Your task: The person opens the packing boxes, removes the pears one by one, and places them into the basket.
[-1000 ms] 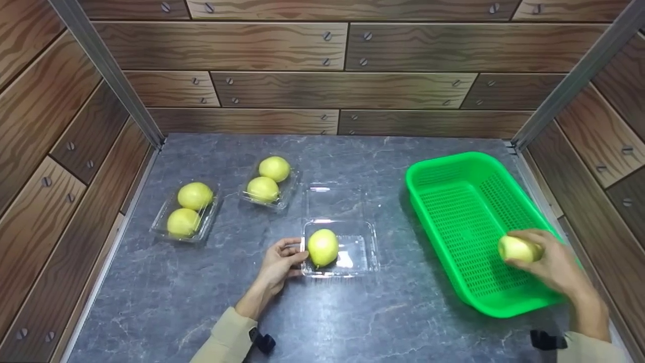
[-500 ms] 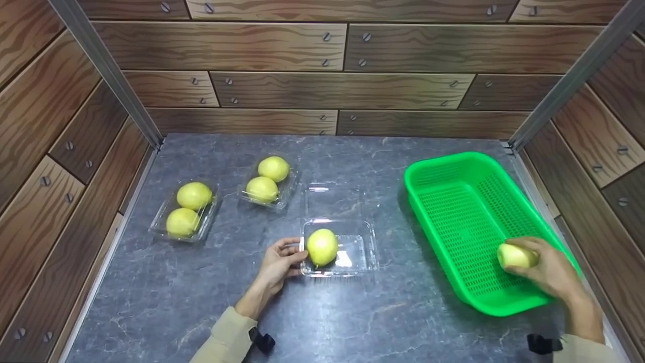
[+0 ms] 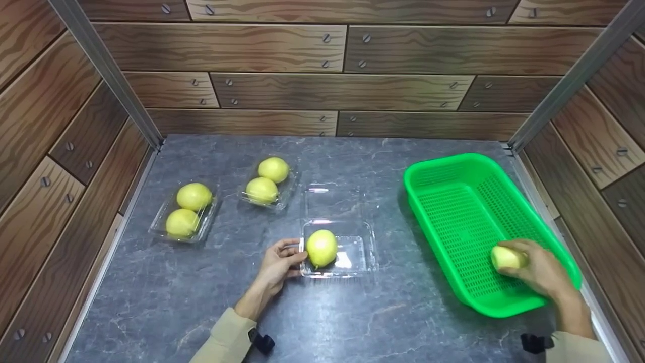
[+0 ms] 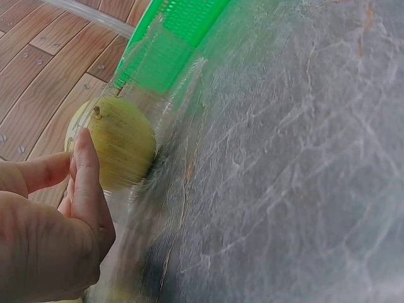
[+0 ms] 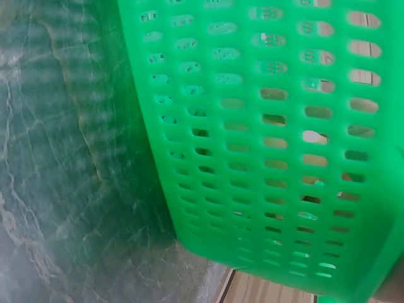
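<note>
In the head view my left hand (image 3: 279, 261) pinches the left edge of a hinged clear plastic container (image 3: 370, 247), whose lid lies folded back behind it. A yellow-green pear (image 3: 322, 248) sits in the container's left half; its stem shows in the left wrist view, where thumb and finger (image 4: 87, 170) meet at the thin wall. My right hand (image 3: 539, 267) grips another pear (image 3: 505, 258) inside a green plastic basket (image 3: 438, 232). In the right wrist view the perforated basket wall (image 5: 252, 158) hides that hand and its pear.
Two closed clear containers stand at the left of the grey marbled table (image 3: 201, 292): a nearer-left pack (image 3: 201, 232) and a farther pack (image 3: 282, 201), each with two pears. Wood-patterned walls (image 3: 282, 91) enclose the table at the back and sides.
My right hand has shifted a little to the left within the basket, with the pear in its grip. The left hand and the container have stayed in place.
</note>
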Available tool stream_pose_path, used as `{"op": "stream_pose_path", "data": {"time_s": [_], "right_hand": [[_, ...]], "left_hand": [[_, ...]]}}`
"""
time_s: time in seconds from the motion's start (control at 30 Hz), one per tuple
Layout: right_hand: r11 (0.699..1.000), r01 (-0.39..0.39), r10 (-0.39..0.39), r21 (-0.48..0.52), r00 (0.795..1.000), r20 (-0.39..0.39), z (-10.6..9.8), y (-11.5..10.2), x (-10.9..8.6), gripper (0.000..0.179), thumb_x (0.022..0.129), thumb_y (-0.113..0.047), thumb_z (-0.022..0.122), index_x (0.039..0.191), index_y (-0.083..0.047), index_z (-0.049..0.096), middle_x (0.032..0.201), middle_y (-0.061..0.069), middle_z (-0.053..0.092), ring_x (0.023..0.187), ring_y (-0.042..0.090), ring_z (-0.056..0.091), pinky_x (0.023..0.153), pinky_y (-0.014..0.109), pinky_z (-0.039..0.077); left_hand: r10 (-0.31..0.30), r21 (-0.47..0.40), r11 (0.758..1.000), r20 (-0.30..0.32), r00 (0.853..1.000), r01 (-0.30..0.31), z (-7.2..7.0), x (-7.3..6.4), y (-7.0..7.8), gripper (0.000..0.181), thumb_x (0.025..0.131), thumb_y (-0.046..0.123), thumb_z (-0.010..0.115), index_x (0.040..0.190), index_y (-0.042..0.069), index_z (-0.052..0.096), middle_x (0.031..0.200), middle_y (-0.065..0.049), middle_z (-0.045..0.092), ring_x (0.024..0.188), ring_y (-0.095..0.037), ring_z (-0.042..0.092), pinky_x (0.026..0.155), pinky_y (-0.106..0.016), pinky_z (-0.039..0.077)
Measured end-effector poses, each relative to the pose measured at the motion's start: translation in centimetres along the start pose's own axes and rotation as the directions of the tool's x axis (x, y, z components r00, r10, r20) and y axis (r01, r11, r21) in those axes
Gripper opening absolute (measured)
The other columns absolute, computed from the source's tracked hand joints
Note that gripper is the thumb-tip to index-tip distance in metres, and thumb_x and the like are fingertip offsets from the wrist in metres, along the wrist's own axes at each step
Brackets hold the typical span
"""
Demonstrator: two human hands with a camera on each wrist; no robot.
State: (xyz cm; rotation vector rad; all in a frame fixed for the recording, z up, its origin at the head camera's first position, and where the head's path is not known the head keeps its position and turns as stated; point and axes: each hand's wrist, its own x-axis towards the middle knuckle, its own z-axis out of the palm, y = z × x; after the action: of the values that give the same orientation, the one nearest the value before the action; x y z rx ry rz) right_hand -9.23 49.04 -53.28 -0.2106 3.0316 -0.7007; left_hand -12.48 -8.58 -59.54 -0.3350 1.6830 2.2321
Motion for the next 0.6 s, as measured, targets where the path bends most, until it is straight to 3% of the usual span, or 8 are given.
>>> {"op": "stream_pose_path", "data": {"time_s": [0.23, 0.47, 0.6], "right_hand": [[0.999, -0.03, 0.03, -0.012, 0.998, 0.048, -0.1, -0.3, 0.1, 0.069, 0.083, -0.028, 0.09, 0.139, 0.001, 0.063, 0.14, 0.04, 0.056, 0.115, 0.063, 0.059, 0.078, 0.065, 0.059], [0.992, -0.072, 0.08, -0.107, 0.994, 0.071, -0.5, -1.2, 0.0, 0.087, 0.086, -0.042, 0.086, 0.15, 0.004, 0.05, 0.147, 0.043, 0.046, 0.125, 0.07, 0.049, 0.089, 0.08, 0.051], [0.983, -0.087, 0.098, -0.159, 0.993, 0.059, -1.2, -2.1, 0.1, 0.091, 0.086, -0.046, 0.086, 0.152, 0.004, 0.048, 0.15, 0.045, 0.041, 0.127, 0.072, 0.044, 0.089, 0.082, 0.05]], "left_hand": [[-0.006, -0.002, 1.0, -0.004, 1.0, 0.006, 0.0, -0.1, 0.0, 0.049, 0.09, -0.003, 0.076, 0.135, -0.006, 0.057, 0.085, 0.003, 0.065, 0.066, -0.008, 0.064, 0.052, -0.02, 0.059], [-0.008, 0.006, 1.0, 0.0, 1.0, 0.008, 0.0, -0.1, -0.1, 0.051, 0.09, -0.001, 0.076, 0.136, -0.006, 0.056, 0.086, 0.004, 0.065, 0.067, -0.008, 0.065, 0.052, -0.021, 0.059], [-0.002, 0.011, 1.0, -0.008, 1.0, 0.003, 0.0, -0.1, -0.1, 0.051, 0.09, -0.001, 0.076, 0.136, -0.006, 0.057, 0.086, 0.003, 0.066, 0.067, -0.009, 0.066, 0.052, -0.021, 0.059]]}}
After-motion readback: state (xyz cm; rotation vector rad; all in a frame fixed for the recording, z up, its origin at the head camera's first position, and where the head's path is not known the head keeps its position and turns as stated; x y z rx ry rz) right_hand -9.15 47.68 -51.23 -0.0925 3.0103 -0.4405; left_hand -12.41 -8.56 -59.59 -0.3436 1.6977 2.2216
